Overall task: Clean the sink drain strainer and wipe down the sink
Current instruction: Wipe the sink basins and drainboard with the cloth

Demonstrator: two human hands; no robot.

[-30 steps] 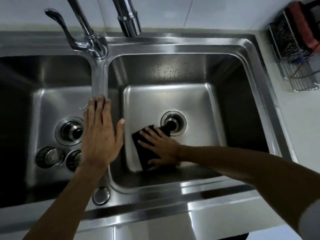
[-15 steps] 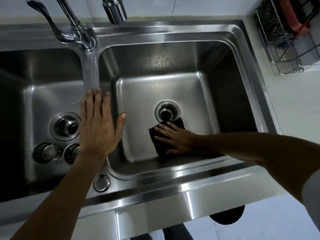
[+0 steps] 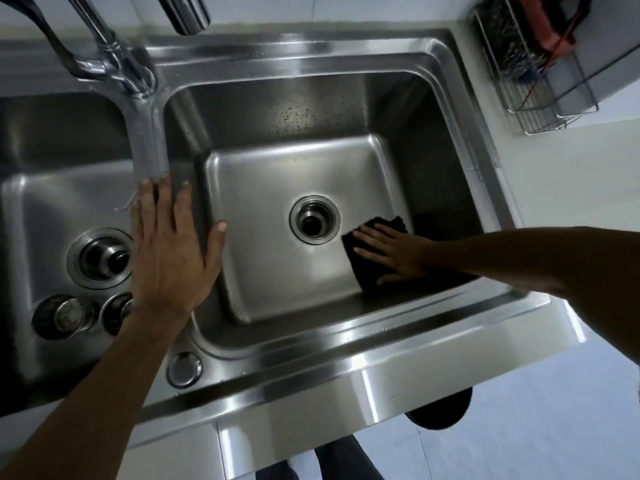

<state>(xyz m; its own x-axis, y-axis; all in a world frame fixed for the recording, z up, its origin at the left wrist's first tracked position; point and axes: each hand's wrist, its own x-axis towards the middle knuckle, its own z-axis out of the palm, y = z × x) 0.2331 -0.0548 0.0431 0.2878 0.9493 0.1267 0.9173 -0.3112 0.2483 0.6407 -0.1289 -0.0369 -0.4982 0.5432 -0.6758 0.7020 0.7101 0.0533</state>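
We're over the steel sink [image 3: 311, 57], two basins. Our left hand [image 3: 169, 251] lies flat on the divider between them, fingers straight, holding nothing. Our right hand [image 3: 391, 251] reaches into the right basin, fingers spread, pressing a black cloth [image 3: 369, 277] onto the floor just right of the open drain [image 3: 314, 220]. Two strainers [image 3: 64, 315] lie in the left basin, beside our left wrist.

Place: you are standing in a kitchen.
Sink: a stainless double-bowl sink [image 3: 311, 53] is set into your pale surface [image 3: 571, 188].
Tap: a chrome faucet [image 3: 114, 62] rises between the bowls.
Corner: a wire rack [image 3: 547, 98] stands on the surface.
Backing: white wall tiles [image 3: 363, 8].
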